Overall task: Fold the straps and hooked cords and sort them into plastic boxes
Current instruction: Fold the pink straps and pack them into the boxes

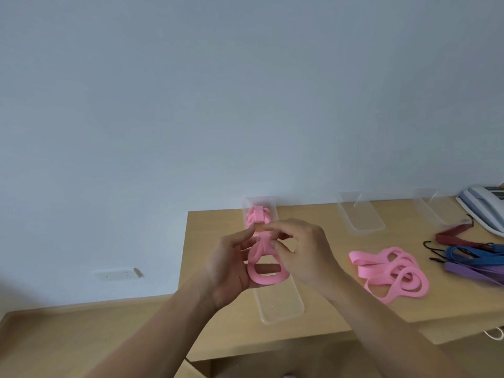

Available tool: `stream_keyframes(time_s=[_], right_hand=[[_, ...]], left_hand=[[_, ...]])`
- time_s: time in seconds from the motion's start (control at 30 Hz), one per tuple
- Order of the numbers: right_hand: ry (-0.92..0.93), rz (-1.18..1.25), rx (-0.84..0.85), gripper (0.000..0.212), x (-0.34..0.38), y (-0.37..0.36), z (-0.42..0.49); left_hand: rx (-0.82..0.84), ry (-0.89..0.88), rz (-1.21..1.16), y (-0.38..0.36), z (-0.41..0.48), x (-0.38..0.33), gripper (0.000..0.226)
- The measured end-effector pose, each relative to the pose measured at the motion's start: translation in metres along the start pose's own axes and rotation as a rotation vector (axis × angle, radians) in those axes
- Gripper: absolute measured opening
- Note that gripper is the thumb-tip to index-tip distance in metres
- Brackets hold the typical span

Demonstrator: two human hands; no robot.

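A: Head view first, biggest thing: what fills it?

B: A pale wall, then the wooden table point(218, 336) across the lower half. Three clear plastic boxes stand along it: the left box point(283, 309) runs long from the wall toward the near edge, the middle box point(360, 216) and the right box point(433, 208) sit further right, well apart from each other.

A: And the straps?

B: A loose heap of pink straps point(390, 271) lies on the table right of the left box. Further right, blue straps point(469, 255) and purple straps point(474, 271) lie side by side, with a dark red hooked cord point(452, 233) behind them, black hooks showing at its near end. A white telephone point(482, 208) sits at the far right edge.

A: The hands?

B: Both are raised over the left box. The left hand point(229, 268) and the right hand point(305, 255) pinch one pink strap point(266, 268) between them, fingers closed on its upper part, while its loops hang down in an open ring.

A: Anything already sorted?

B: One folded pink bundle point(257, 215) rests inside the left box, at its far end by the wall.
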State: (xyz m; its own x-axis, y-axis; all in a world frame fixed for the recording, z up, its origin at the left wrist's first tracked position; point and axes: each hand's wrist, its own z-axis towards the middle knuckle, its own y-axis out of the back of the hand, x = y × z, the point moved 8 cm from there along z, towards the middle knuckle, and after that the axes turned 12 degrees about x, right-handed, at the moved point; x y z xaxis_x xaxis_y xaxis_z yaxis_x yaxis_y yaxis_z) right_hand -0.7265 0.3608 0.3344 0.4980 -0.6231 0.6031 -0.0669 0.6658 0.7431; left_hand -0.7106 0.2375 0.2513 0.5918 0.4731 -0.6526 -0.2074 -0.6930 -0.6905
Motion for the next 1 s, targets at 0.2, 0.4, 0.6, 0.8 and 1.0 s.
stream_keyframes(time_s=[0.2, 0.4, 0.6, 0.8, 1.0], right_hand=[[-0.083, -0.045, 0.292, 0.037, -0.01, -0.04, -0.002], [-0.023, 0.008, 0.182, 0.029, -0.021, -0.046, -0.005], [0.068, -0.038, 0.274, 0.043, -0.05, -0.063, 0.004], [0.039, -0.005, 0.488, 0.062, -0.102, -0.083, 0.035], [0.045, 0.053, 0.311, 0.035, -0.14, -0.077, 0.06]], left_hand=[[-0.037, 0.051, 0.004, 0.027, 0.004, 0.007, 0.041], [-0.187, 0.122, -0.081, 0.055, 0.021, 0.015, 0.053], [-0.247, 0.139, -0.077, 0.075, 0.05, 0.006, 0.056], [-0.284, 0.186, -0.127, 0.091, 0.091, 0.005, 0.046], [-0.43, 0.225, 0.143, 0.115, 0.122, -0.002, 0.039]])
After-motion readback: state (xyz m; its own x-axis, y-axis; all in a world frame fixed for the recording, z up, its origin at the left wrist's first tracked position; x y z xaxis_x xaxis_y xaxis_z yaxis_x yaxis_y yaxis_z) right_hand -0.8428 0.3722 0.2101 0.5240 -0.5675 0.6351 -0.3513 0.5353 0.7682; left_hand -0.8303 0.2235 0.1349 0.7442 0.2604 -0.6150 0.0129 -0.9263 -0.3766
